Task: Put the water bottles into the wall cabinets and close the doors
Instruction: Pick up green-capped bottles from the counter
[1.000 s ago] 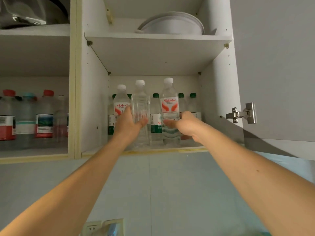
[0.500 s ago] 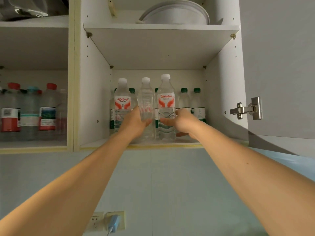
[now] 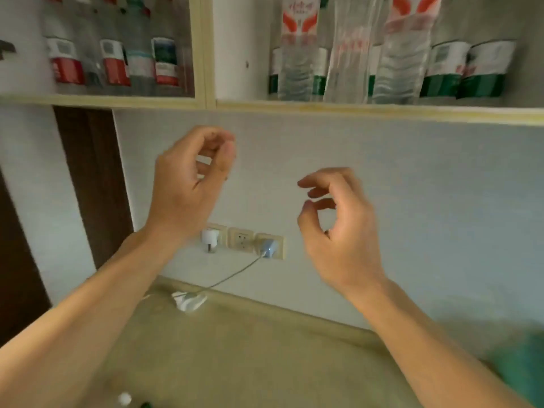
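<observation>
Water bottles [image 3: 297,54] stand packed along the bottom shelf of the right cabinet [image 3: 353,108], a front row of three clear ones with green-labelled ones behind, and more red-labelled bottles [image 3: 114,63] fill the left cabinet next door. Both hands hang below the shelves in front of the wall, well apart from any bottle. The left hand [image 3: 188,184] is loosely curled, its grip empty; the right hand [image 3: 338,228] is half curled too, fingers [image 3: 312,184] spread, holding nothing. Down at the lower edge a white cap [image 3: 125,398] and a dark green one just beside it peek up from the bench [image 3: 235,348], likely more bottles waiting, though the picture is blurred there. The next step looks like another pickup: take each bottle round the middle of the body, one per hand, lift it upright and set it on the shelf lip before sliding it back, so the front row does not topple. Mind the charger cable [image 3: 229,278] trailing from the wall sockets [image 3: 241,240] to the bench. No cabinet door is in view here, so closing remains to be done.
</observation>
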The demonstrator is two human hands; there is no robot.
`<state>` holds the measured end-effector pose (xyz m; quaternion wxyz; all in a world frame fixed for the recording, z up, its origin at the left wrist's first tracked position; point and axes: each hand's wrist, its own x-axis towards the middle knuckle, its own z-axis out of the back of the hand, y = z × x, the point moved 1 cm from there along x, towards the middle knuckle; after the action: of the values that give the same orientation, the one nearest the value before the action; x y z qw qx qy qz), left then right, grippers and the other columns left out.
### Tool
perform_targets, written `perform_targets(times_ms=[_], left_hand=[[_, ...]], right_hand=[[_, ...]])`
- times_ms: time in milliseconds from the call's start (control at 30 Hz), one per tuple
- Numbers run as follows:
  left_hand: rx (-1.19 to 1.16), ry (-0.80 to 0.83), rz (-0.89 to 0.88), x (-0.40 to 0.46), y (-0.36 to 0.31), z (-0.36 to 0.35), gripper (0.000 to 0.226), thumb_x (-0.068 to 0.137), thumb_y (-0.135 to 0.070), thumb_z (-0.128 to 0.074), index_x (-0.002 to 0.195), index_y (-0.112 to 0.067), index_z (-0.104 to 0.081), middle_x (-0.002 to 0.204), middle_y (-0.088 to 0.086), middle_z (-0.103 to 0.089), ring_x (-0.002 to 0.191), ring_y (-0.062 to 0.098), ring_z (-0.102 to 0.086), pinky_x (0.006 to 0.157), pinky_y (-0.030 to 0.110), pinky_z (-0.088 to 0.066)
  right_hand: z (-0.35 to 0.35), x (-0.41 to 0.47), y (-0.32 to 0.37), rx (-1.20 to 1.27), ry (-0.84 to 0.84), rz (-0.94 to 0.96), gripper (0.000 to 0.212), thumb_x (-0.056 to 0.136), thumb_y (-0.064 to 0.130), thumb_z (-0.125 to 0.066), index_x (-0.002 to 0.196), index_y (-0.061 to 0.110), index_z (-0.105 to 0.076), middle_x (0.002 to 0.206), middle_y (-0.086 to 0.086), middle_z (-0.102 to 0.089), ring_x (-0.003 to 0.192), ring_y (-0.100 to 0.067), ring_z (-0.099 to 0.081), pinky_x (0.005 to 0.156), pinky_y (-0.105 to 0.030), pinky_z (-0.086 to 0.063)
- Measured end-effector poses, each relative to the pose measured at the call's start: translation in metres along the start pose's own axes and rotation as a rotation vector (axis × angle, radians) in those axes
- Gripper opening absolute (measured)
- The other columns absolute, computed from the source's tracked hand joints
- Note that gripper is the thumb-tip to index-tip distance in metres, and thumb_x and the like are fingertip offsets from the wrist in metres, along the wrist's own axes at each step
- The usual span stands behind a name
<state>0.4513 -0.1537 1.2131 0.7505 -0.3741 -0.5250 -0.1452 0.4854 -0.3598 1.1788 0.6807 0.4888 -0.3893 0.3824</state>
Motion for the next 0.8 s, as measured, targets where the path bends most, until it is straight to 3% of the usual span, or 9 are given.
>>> perform_targets(times_ms=[67,233,400,467,567,700,800], left_hand=[[0.023,0.032,0.124,-0.038,0.027,0.012,0.021,0.1,-0.035,-0.058,0.113,-0.021,-0.066,0.099,-0.009,-0.069,0.093,0.017,-0.068,0.075,0.048,-0.059],[0.072,0.196,0.392,-0.136,0.098,0.035,0.016,0.096,-0.044,-0.059,0.107,-0.033,-0.065,0.093,-0.02,-0.068,0.085,0.01,-0.066,0.071,0.028,-0.058],[0.127,0.438,0.671,-0.239,0.173,0.066,0.012,0.096,-0.037,-0.066,0.107,-0.034,-0.067,0.092,-0.014,-0.068,0.083,0.006,-0.066,0.071,0.029,-0.058],[0.183,0.613,0.794,-0.276,0.197,0.078,0.016,0.093,-0.039,-0.068,0.109,-0.035,-0.065,0.094,-0.015,-0.067,0.084,0.003,-0.065,0.07,0.023,-0.056],[0.28,0.904,0.915,-0.321,0.223,0.093,0.037,0.09,-0.036,-0.074,0.122,-0.022,-0.064,0.103,-0.012,-0.066,0.089,0.004,-0.064,0.076,0.02,-0.053],[0.281,1.158,0.956,-0.358,0.237,0.096,0.058,0.087,-0.036,-0.077,0.138,-0.019,-0.055,0.112,-0.011,-0.061,0.097,0.006,-0.061,0.076,0.017,-0.049],[0.302,1.229,0.948,-0.372,0.244,0.088,0.062,0.091,-0.038,-0.072,0.144,-0.016,-0.049,0.131,-0.002,-0.063,0.108,0.013,-0.063,0.084,0.023,-0.054]], right_hand=[[-0.031,-0.036,-0.011,0.064,0.099,-0.136,0.025,0.087,-0.001,-0.059,0.107,0.011,-0.067,0.111,0.001,-0.059,0.095,-0.01,-0.062,0.08,-0.019,-0.052],[-0.106,-0.117,-0.031,0.094,0.344,-0.515,0.022,0.092,0.005,-0.062,0.106,0.021,-0.067,0.11,0.01,-0.061,0.091,-0.003,-0.062,0.073,-0.012,-0.049],[-0.166,-0.201,-0.042,-0.019,0.587,-0.822,0.023,0.091,0.013,-0.063,0.111,0.022,-0.068,0.102,0.008,-0.068,0.084,-0.003,-0.063,0.065,-0.006,-0.044],[-0.182,-0.238,-0.043,-0.043,0.678,-0.97,0.026,0.092,0.014,-0.063,0.117,0.019,-0.068,0.103,0.005,-0.069,0.085,-0.01,-0.064,0.067,-0.014,-0.047],[-0.2,-0.29,-0.04,-0.091,0.791,-1.206,0.031,0.095,0.023,-0.064,0.126,0.016,-0.062,0.108,0.001,-0.066,0.095,-0.021,-0.066,0.081,-0.033,-0.053],[-0.217,-0.342,-0.032,-0.119,0.864,-1.43,0.057,0.095,0.037,-0.066,0.143,0.014,-0.045,0.123,-0.005,-0.058,0.108,-0.022,-0.06,0.084,-0.031,-0.049],[-0.231,-0.368,-0.029,-0.127,0.837,-1.558,0.075,0.093,0.04,-0.067,0.153,0.012,-0.031,0.138,-0.013,-0.054,0.117,-0.028,-0.06,0.087,-0.036,-0.053]])
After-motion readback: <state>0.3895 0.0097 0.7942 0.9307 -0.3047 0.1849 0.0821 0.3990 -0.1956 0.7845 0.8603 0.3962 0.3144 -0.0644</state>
